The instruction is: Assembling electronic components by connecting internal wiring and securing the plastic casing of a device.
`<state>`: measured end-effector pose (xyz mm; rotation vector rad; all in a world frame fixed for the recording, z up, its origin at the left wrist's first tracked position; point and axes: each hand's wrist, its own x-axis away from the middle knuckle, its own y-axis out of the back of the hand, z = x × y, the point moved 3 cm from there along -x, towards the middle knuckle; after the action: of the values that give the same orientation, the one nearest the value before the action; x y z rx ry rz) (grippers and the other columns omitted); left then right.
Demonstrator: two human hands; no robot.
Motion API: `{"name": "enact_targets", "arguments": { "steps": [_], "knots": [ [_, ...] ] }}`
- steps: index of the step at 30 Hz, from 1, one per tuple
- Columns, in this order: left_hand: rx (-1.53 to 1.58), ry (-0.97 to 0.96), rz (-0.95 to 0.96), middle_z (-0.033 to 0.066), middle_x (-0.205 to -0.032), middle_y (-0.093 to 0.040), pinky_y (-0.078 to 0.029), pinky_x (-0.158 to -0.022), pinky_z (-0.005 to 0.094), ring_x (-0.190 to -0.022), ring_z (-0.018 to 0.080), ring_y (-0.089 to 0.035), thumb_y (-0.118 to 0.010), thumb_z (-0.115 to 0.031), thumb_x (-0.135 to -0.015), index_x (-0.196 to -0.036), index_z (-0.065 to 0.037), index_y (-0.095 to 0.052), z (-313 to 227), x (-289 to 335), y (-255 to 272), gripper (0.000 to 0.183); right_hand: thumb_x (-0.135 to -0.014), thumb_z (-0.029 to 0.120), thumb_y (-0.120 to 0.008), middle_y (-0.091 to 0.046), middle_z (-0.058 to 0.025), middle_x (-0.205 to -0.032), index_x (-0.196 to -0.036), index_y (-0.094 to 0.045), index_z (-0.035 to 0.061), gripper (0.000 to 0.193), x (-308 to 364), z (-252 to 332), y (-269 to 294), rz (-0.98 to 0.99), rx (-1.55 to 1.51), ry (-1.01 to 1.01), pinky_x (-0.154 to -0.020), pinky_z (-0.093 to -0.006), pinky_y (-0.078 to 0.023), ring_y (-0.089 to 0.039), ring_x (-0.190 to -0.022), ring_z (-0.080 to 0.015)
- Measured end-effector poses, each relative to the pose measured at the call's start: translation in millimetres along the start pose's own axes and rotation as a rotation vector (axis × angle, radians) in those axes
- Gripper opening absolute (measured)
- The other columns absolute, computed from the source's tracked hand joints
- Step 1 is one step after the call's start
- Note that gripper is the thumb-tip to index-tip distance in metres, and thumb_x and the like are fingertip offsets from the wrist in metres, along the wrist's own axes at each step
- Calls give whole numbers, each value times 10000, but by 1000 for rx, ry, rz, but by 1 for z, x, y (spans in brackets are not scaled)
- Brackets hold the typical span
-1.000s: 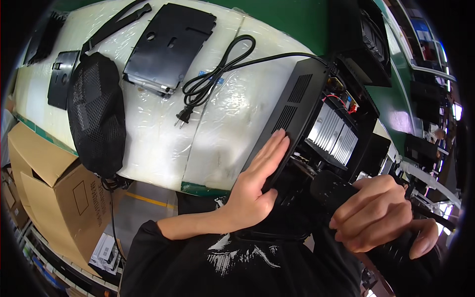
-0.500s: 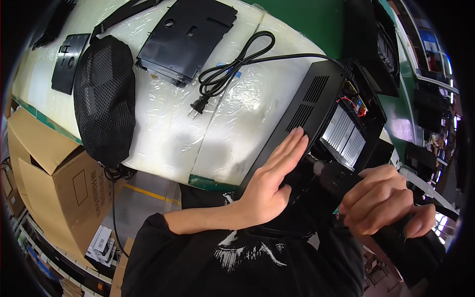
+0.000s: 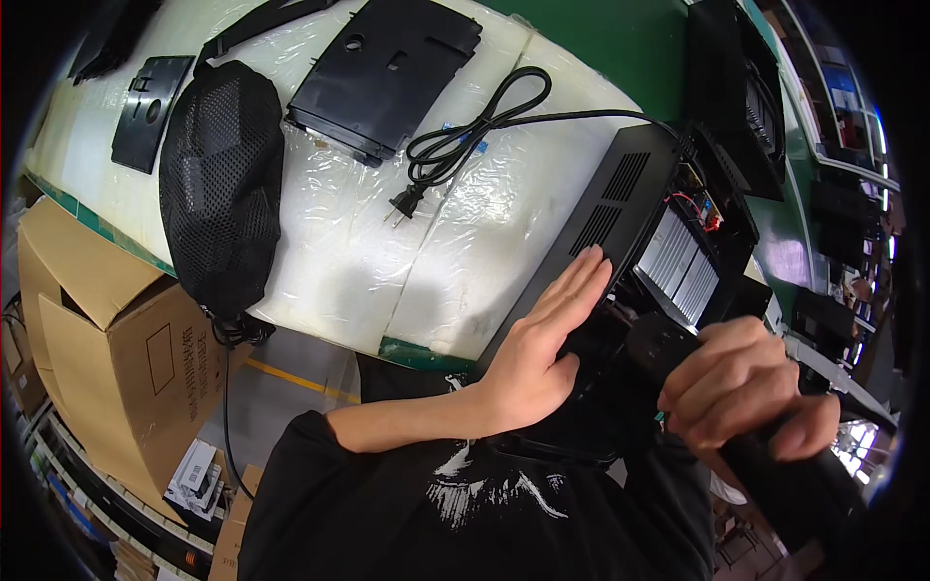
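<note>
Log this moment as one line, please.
Left hand: resting against black vented casing | right hand: closed around black tool | silver ribbed block: exposed | power cord: bundled on film-covered white surface

One handheld black tool (image 3: 662, 344); one plug (image 3: 408, 201); one mesh bag (image 3: 223, 184)

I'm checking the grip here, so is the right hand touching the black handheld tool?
Touching. The head view shows the right hand with its fingers curled around the black handheld tool.

The casing (image 3: 560, 258) looks matt, the ribbed block (image 3: 678, 263) shiny metal, the wrap (image 3: 484, 261) glossy plastic.
</note>
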<state>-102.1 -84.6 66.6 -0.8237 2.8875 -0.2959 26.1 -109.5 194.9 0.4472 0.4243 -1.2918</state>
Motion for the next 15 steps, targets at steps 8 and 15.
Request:
{"name": "enact_targets", "arguments": {
  "steps": [8,15],
  "knots": [
    [159,86,-34,149,-1492,-263,-158,-1122,294,-1399,227,-200,-346,206,-587,-1395,-4,-348,0,4,-1,834,-876,72,-554,-623,-63,-742,-1042,-447,44,200,27,70,21,-155,269,232,-541,-306,-547,-617,-584,-193],
    [149,74,-115,151,-1477,-308,-217,-1081,277,-1371,227,-280,-376,172,-594,-1329,6,-451,1,13,-14,758,-738,584,-663,-502,53,-678,-978,-480,15,644,125,178,-8,-1005,694,646,-661,-240,-483,-453,-498,-49]
  ]
}}
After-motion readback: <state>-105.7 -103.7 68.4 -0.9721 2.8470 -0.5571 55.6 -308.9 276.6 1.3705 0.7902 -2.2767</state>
